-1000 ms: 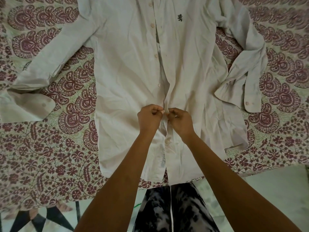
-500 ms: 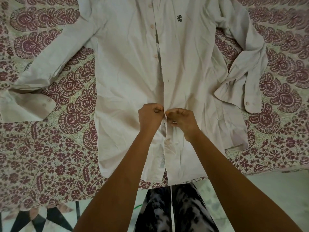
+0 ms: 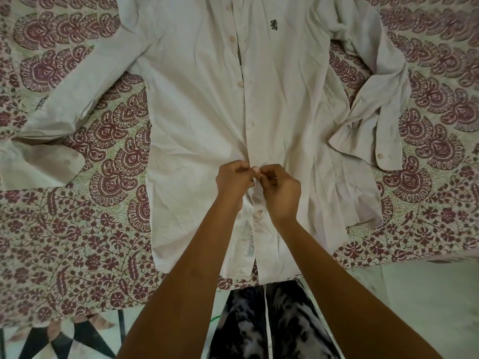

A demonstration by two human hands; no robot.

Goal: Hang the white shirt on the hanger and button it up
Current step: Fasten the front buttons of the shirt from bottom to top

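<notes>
The white shirt (image 3: 197, 104) lay front-up on a bedspread (image 3: 77, 229) printed with maroon paisley, its collar and shoulders cut off by the top edge of the view, so whether a hanger sat inside could not be told. Both hands met at the placket in the lower half of the shirt. The left hand (image 3: 234, 181) was curled with thumb and fingers pinching the placket edge, and the right hand (image 3: 281, 191) was likewise pinched on the opposite edge, fingertips touching the left's; whatever button they worked was hidden under the fingers. Just below the hands, between the wrists, one fastened button (image 3: 258, 214) showed. Above the hands the placket stood slightly parted, with three unfastened buttons (image 3: 240, 83) running away toward the collar. Up and right of the hands sat a small dark chest emblem (image 3: 274, 24), too small to read. Far left of the hands a sleeve cuff (image 3: 46, 164) lay flat; to the right the other sleeve (image 3: 383, 117) was folded back on itself.
</notes>
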